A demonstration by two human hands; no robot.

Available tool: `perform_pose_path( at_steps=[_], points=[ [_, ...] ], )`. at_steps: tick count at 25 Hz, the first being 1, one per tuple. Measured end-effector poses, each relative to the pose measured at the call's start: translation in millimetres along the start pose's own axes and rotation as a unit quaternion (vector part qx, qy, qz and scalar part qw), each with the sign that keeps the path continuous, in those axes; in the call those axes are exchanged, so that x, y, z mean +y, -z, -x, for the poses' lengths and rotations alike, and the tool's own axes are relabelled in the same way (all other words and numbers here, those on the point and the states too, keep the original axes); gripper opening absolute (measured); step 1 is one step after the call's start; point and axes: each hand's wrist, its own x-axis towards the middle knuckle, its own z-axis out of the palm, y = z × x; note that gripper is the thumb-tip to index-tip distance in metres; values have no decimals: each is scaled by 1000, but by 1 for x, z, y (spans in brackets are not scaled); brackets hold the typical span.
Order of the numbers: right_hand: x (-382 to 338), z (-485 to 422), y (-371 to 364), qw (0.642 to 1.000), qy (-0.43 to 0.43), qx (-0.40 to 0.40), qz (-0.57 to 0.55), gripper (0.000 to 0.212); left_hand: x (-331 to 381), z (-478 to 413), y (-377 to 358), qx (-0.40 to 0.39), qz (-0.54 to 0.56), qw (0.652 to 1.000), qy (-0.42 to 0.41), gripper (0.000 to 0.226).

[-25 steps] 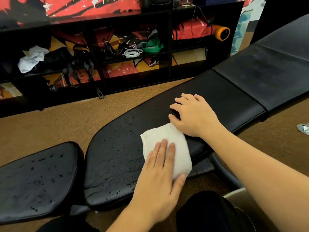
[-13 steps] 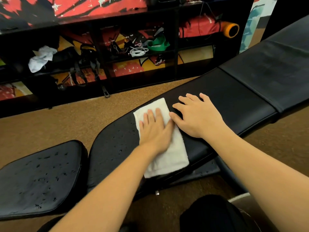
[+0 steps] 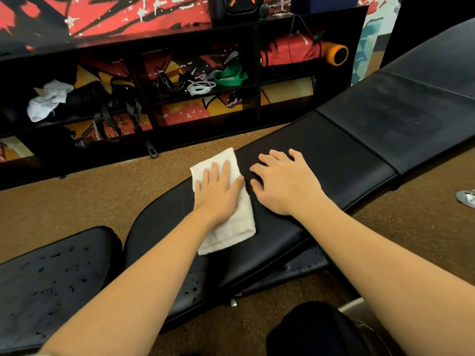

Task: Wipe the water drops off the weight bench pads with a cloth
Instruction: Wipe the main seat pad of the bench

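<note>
A white terry cloth (image 3: 226, 222), soft and nubby, lies on the bench's smooth black vinyl back pad (image 3: 321, 160), which has a dull sheen. The seat pad (image 3: 51, 278) glistens with water beads. Coarse, speckled brown carpet (image 3: 90, 201) covers the floor.

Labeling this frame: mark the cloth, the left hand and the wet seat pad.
cloth (image 3: 232, 235): head view, bare lower part near the left wrist.
left hand (image 3: 218, 195): head view, back of the hand, flat on the cloth.
seat pad (image 3: 51, 278): head view, middle of its droplet-covered top.
</note>
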Motion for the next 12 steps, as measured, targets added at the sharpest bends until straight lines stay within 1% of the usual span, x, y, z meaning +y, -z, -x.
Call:
perform_pose_path(
  at_steps=[1,2,5,7,9,12],
  points=[
    [0,0,-1,1000,0,4,-1,51,8,16,-3,3,20,1000,-5,78],
    [0,1,-1,1000,0,8,-2,51,16,36,-6,6,35,999,-12,74],
    [0,1,-5,1000,2,15,-8,51,25,104,-18,-7,47,998,-45,78],
    [1,1,-6,1000,2,21,-4,51,18,139,-26,-16,23,998,-58,82],
    [0,1,-7,1000,4,21,3,51,10,155,-30,-30,2,998,-60,82],
    [0,1,-8,1000,8,18,11,52,8,149,-30,-34,-4,998,-61,84]
  ],
)
